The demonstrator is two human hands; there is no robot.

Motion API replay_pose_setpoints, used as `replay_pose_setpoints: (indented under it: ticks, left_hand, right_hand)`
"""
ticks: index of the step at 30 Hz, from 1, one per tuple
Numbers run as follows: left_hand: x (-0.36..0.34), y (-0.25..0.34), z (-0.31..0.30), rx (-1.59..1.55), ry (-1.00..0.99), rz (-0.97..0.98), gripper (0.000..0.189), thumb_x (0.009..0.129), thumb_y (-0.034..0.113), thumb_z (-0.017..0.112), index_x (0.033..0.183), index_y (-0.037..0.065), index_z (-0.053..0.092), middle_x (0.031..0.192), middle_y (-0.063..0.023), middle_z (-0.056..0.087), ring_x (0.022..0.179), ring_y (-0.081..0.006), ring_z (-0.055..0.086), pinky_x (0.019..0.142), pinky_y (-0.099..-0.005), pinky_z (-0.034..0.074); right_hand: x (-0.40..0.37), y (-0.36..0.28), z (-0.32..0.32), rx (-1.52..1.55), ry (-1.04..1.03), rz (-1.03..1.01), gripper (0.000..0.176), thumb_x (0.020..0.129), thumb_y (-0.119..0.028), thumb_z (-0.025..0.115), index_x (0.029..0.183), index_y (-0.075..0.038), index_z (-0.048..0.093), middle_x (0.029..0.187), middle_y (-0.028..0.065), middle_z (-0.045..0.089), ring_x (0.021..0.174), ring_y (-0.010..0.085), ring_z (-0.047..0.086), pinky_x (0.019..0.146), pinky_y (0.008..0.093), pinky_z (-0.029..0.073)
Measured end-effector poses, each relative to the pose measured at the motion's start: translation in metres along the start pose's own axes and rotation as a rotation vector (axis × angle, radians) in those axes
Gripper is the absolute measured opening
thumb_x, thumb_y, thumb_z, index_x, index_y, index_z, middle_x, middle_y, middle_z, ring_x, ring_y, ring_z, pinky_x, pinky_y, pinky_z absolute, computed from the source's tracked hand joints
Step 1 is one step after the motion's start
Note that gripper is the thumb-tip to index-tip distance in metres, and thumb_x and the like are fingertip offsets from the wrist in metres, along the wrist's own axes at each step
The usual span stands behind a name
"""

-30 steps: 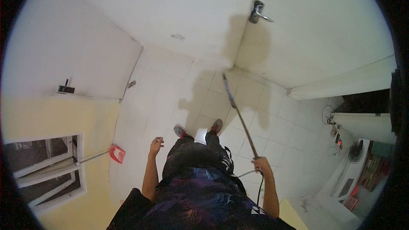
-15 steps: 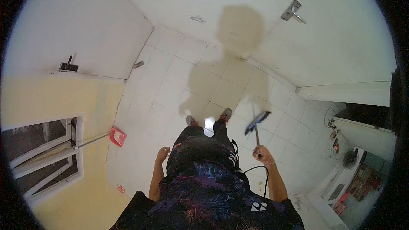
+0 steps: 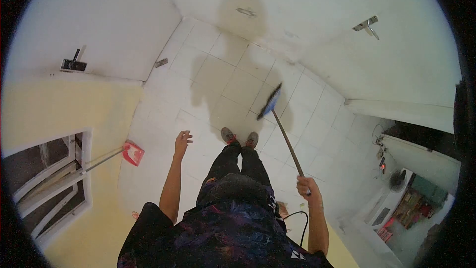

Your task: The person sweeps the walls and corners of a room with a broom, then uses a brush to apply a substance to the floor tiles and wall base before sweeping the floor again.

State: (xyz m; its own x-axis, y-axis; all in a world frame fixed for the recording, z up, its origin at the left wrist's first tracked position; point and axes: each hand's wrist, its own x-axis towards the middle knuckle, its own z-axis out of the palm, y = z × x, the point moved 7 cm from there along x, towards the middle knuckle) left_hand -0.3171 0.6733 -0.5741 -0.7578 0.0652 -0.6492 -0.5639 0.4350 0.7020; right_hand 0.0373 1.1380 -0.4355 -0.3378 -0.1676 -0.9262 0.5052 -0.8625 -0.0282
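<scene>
My right hand is wrapped round the upper end of a long-handled broom. The broom slants forward and left from the fist, its blue head with dark bristles turned sideways over the tiles in front of my shoes. My left hand reaches out ahead of my left side, fingers apart and holding nothing. Underneath it is the white tiled floor, where both my feet stand side by side.
On the left, a red dustpan with a long handle stands by the yellow wall near a window frame. Door handles are on both sides. A fan and cables are at the right. My shadow falls ahead.
The broom has swung forward and left, showing more of its handle. My left arm has stretched forward with its fingers spreading. My feet have come closer together.
</scene>
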Motion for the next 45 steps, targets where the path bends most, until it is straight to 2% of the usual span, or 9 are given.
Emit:
replay_pose_setpoints:
  ticks: [8,10,19,21,27,33,39,42,45]
  left_hand:
    - [-0.074,-0.198,-0.011,0.558,-0.231,-0.189,0.030,0.089,0.034,0.050,0.097,0.008,0.061,0.084,-0.0090,0.061,0.065,-0.0246,0.062,0.067,-0.0363,0.051]
    - [-0.092,-0.236,-0.004,0.567,-0.284,-0.192,0.040,0.086,0.040,0.054,0.099,0.002,0.061,0.083,-0.0124,0.065,0.070,-0.0232,0.064,0.071,-0.0331,0.052]
    - [-0.065,-0.120,0.048,0.416,-0.102,-0.080,0.040,0.087,0.042,0.054,0.099,0.005,0.062,0.077,-0.0123,0.065,0.068,-0.0225,0.063,0.068,-0.0370,0.050]
    - [-0.046,-0.069,0.066,0.423,-0.045,0.012,0.039,0.088,0.042,0.053,0.100,0.006,0.062,0.077,-0.0125,0.065,0.068,-0.0224,0.063,0.068,-0.0365,0.049]
    - [-0.031,0.049,0.163,0.339,0.074,0.164,0.038,0.090,0.042,0.052,0.103,0.007,0.061,0.076,-0.0115,0.064,0.066,-0.0203,0.062,0.064,-0.0355,0.050]
    - [-0.061,-0.010,0.263,0.264,-0.032,0.159,0.040,0.087,0.044,0.055,0.101,0.007,0.061,0.076,-0.0085,0.064,0.063,-0.0179,0.061,0.064,-0.0335,0.050]
    - [-0.142,-0.050,0.307,-0.110,0.144,-0.056,0.039,0.090,0.036,0.053,0.108,0.002,0.060,0.095,-0.0158,0.066,0.078,-0.0235,0.066,0.060,-0.0352,0.054]
    - [-0.176,-0.022,0.314,-0.223,0.227,-0.160,0.039,0.091,0.037,0.052,0.112,0.005,0.058,0.101,-0.0159,0.065,0.084,-0.0234,0.066,0.062,-0.0349,0.051]
    - [-0.193,-0.010,0.320,-0.391,0.322,-0.204,0.039,0.091,0.037,0.051,0.115,0.007,0.056,0.104,-0.0150,0.065,0.083,-0.0235,0.066,0.066,-0.0351,0.047]
  right_hand:
    - [0.072,0.025,0.014,0.166,0.234,-0.012,0.022,0.084,-0.007,0.049,0.064,-0.009,0.040,0.056,-0.0002,0.039,0.048,0.0087,0.041,0.041,0.0238,0.040]
    - [0.090,0.023,0.083,-0.341,-0.153,-0.185,0.010,0.080,-0.005,0.049,0.071,-0.007,0.048,0.060,0.0013,0.047,0.047,0.0159,0.046,0.046,0.0307,0.043]
    - [0.181,0.032,0.127,-0.046,-0.341,0.206,0.022,0.087,-0.012,0.047,0.066,-0.011,0.042,0.056,-0.0027,0.038,0.042,0.0081,0.036,0.038,0.0232,0.030]
    - [0.147,-0.004,0.087,-0.301,-0.090,-0.072,0.020,0.088,-0.014,0.052,0.070,-0.011,0.043,0.054,-0.0047,0.036,0.040,0.0059,0.034,0.034,0.0224,0.027]
    - [-0.059,-0.111,-0.064,-0.375,-0.001,0.071,0.018,0.085,-0.012,0.059,0.075,-0.013,0.044,0.051,-0.0078,0.034,0.036,0.0041,0.029,0.032,0.0206,0.024]
    - [-0.178,-0.215,-0.159,-0.396,0.357,0.003,0.015,0.084,-0.008,0.055,0.077,-0.009,0.042,0.050,-0.0055,0.034,0.035,0.0067,0.028,0.030,0.0212,0.021]
    - [0.037,-0.332,-0.226,-0.350,0.000,-0.237,0.014,0.080,-0.006,0.054,0.072,-0.004,0.043,0.049,-0.0001,0.036,0.038,0.0110,0.035,0.037,0.0244,0.031]
    - [0.072,-0.330,-0.114,0.135,-0.147,0.140,0.021,0.082,-0.007,0.052,0.064,-0.011,0.041,0.050,-0.0005,0.037,0.040,0.0150,0.039,0.039,0.0257,0.032]
    - [0.122,-0.319,-0.025,-0.396,-0.198,0.154,0.022,0.082,-0.006,0.049,0.063,-0.011,0.040,0.048,-0.0011,0.037,0.039,0.0129,0.037,0.038,0.0263,0.031]
